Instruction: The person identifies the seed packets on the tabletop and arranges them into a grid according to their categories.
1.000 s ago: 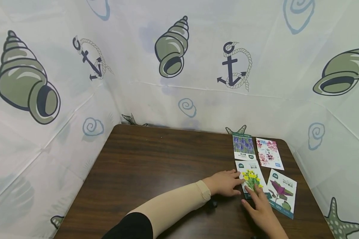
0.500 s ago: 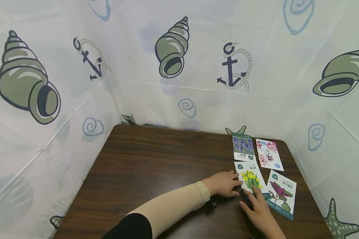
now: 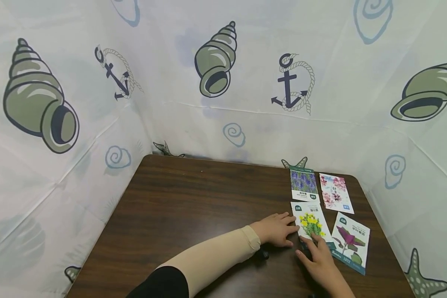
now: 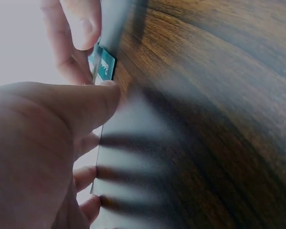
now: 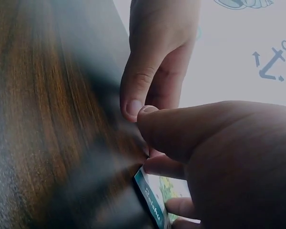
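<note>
A seed packet (image 3: 308,219) printed with yellow flowers lies near the right side of the dark wooden table. My left hand (image 3: 277,229) reaches in from the left, fingers spread and straight, with the fingertips along the packet's left edge. At its lower edge is my right hand (image 3: 320,260), fingertips on the packet and thumb apart from it. Both thumbs come close together in the right wrist view, where the packet's teal border (image 5: 151,200) shows beneath the right fingers. In the left wrist view, the left fingertips line the packet's edge.
Behind it lies a purple-flower packet (image 3: 303,182), with a pink-blossom packet (image 3: 336,192) to its right. A packet with a dark magenta flower (image 3: 352,244) lies right of the yellow one. A patterned white curtain (image 3: 253,82) surrounds the brown table (image 3: 193,198).
The yellow-flower packet has slid slightly left, uncovering more room beside the magenta-flower packet. Both hands have shifted slightly left with it. The other packets stay in place.
</note>
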`<state>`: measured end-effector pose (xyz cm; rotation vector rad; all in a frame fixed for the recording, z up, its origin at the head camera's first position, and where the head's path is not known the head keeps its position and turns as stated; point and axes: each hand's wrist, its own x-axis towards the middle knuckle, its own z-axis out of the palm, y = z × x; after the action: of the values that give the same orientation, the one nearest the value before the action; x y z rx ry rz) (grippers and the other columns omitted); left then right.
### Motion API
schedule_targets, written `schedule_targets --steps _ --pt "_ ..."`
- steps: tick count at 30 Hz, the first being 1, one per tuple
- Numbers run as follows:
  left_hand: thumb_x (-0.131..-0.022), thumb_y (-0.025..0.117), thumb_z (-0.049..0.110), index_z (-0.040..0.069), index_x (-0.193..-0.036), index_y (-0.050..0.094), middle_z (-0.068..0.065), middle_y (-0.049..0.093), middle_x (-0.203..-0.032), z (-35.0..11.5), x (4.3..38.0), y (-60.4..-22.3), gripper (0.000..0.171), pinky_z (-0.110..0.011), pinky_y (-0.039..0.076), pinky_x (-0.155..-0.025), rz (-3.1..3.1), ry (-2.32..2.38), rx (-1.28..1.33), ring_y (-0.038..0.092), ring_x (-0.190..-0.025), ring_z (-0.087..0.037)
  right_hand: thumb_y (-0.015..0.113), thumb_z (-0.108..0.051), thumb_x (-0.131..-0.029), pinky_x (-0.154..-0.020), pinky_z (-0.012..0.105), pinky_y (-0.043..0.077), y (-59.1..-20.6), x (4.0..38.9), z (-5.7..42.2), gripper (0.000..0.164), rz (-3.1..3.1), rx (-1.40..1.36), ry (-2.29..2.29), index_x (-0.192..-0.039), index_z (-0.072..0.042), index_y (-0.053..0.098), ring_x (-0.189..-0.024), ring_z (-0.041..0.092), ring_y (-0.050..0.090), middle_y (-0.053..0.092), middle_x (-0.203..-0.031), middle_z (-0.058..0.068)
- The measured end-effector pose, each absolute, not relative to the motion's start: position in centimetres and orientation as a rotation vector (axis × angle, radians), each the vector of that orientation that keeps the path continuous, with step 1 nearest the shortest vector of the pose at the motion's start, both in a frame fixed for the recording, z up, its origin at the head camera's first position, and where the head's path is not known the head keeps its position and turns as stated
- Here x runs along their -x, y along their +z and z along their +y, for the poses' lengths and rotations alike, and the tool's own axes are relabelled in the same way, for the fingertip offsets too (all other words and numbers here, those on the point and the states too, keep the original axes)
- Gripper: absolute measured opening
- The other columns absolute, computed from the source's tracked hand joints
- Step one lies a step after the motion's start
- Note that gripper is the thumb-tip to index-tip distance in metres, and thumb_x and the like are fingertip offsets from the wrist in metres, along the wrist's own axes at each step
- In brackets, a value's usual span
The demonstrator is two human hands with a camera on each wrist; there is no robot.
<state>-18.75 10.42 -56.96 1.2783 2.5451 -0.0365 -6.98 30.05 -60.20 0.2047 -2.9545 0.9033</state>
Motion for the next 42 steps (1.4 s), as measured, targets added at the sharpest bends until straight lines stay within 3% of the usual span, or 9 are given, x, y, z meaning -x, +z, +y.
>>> schedule_targets --steps 9,14,20,25,30,37,39,42 --pt "-0.107 0.055 0.067 0.046 -0.174 0.02 0.011 0.021 -0.183 10.3 18.9 -57.0 0.079 -0.037 0.027 -0.137 2.523 -0.049 -1.266 0.02 -0.171 -0.016 0.082 -0.022 -0.099 -0.105 0.078 0.046 -60.1 7.2 30.7 0.057 -2.991 -0.232 0.843 -0.149 -0.001 0.063 -0.134 0.061 0.053 0.051 -0.148 0.038" --pt "-0.107 0.053 0.068 0.044 -0.175 0.017 0.01 0.03 -0.178 10.4 18.9 -57.0 0.08 -0.033 0.03 -0.134 2.544 -0.048 -1.26 0.031 -0.166 -0.014 0.085 -0.008 -0.093 -0.1 0.073 0.05 -60.3 7.8 30.9 0.048 -2.908 -0.3 0.812 -0.139 -0.005 0.071 -0.124 0.054 0.06 0.061 -0.131 0.027" --pt "-0.106 0.054 0.071 0.04 -0.175 0.023 0.009 0.034 -0.175 10.2 18.2 -56.1 0.082 -0.035 0.035 -0.131 2.55 -0.033 -1.165 0.035 -0.161 -0.015 0.084 -0.004 -0.092 -0.083 0.05 0.049 -60.4 8.4 30.3 0.041 -2.948 -0.242 0.745 -0.13 -0.012 0.073 -0.101 0.032 0.059 0.061 -0.112 0.009" --pt "-0.106 0.053 0.071 0.041 -0.175 0.021 0.013 0.038 -0.168 10.2 18.1 -55.8 0.082 -0.033 0.039 -0.123 2.554 0.0 -1.092 0.041 -0.149 -0.011 0.08 -0.009 -0.096 -0.072 0.037 0.039 -60.1 8.7 29.8 0.046 -3.086 -0.11 0.739 -0.14 -0.014 0.067 -0.094 0.026 0.05 0.058 -0.111 0.009" --pt "-0.105 0.051 0.073 0.043 -0.174 0.025 0.015 0.042 -0.16 10.4 18.4 -56.8 0.079 -0.034 0.041 -0.113 2.624 0.029 -1.068 0.042 -0.134 -0.01 0.081 -0.012 -0.096 -0.073 0.036 0.037 -60.0 9.0 29.6 0.052 -3.101 -0.097 0.703 -0.146 -0.013 0.066 -0.094 0.026 0.05 0.059 -0.114 0.009" --pt "-0.103 0.052 0.076 0.041 -0.172 0.031 0.012 0.043 -0.16 10.9 18.2 -57.5 0.08 -0.034 0.044 -0.116 2.667 0.009 -1.067 0.044 -0.138 -0.01 0.088 -0.006 -0.088 -0.069 0.035 0.036 -60.5 8.7 29.5 0.043 -2.94 -0.231 0.621 -0.129 -0.011 0.076 -0.084 0.023 0.045 0.053 -0.099 0.004" --pt "-0.102 0.052 0.076 0.041 -0.171 0.032 0.012 0.042 -0.159 11.0 18.0 -57.6 0.08 -0.033 0.045 -0.118 2.684 -0.021 -1.059 0.044 -0.14 -0.01 0.09 -0.003 -0.084 -0.071 0.042 0.042 -60.8 8.7 29.3 0.042 -2.874 -0.271 0.589 -0.123 -0.012 0.077 -0.087 0.028 0.05 0.056 -0.103 0.008" --pt "-0.102 0.051 0.077 0.04 -0.171 0.034 0.011 0.041 -0.16 11.0 17.7 -57.9 0.08 -0.031 0.045 -0.119 2.712 -0.084 -1.058 0.044 -0.143 -0.009 0.092 0.003 -0.079 -0.083 0.06 0.054 -61.2 8.8 28.9 0.043 -2.796 -0.35 0.584 -0.117 -0.008 0.076 -0.103 0.047 0.062 0.062 -0.119 0.024"
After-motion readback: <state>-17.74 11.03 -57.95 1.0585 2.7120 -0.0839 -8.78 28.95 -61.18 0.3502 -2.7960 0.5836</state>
